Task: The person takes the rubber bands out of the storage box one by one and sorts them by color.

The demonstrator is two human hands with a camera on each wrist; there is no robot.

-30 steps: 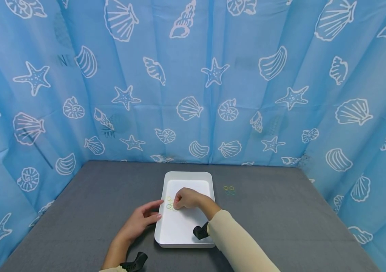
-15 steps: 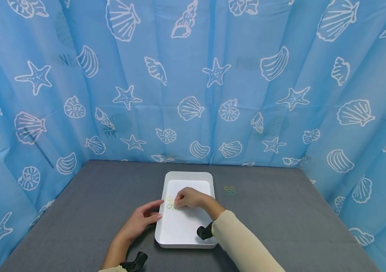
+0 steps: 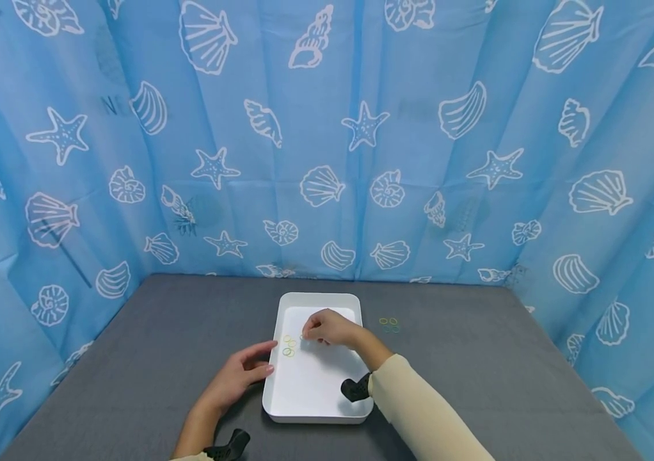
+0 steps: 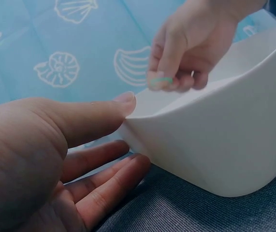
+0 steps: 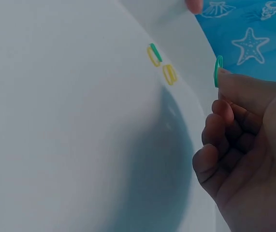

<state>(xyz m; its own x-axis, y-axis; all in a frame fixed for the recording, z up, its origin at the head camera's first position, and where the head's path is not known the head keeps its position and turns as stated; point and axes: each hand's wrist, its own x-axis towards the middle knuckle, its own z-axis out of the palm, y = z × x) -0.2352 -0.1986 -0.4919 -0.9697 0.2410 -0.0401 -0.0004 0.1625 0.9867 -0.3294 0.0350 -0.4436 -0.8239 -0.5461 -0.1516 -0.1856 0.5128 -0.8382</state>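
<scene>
My right hand (image 3: 327,326) pinches a small green rubber band (image 5: 216,77) between thumb and forefinger, above the white tray (image 3: 315,390). In the left wrist view this band also shows at the right hand's fingertips. Under the hand, near the tray's left wall, lie several yellow rubber bands (image 5: 169,74) and a green one (image 5: 156,52). My left hand (image 3: 237,374) is at the tray's left side; its thumb touches the rim, and its extended fingers are low beside the outer wall.
To the right of the tray, two yellow bands (image 3: 383,321) and two green bands (image 3: 396,330) lie on the grey tabletop (image 3: 448,371). A blue curtain (image 3: 327,147) with white sea shells hangs behind the table and along its sides.
My right hand has lifted off the bands at the tray's left side and moved slightly away and to the right, with the green band in its fingertips. The left hand stays put.
</scene>
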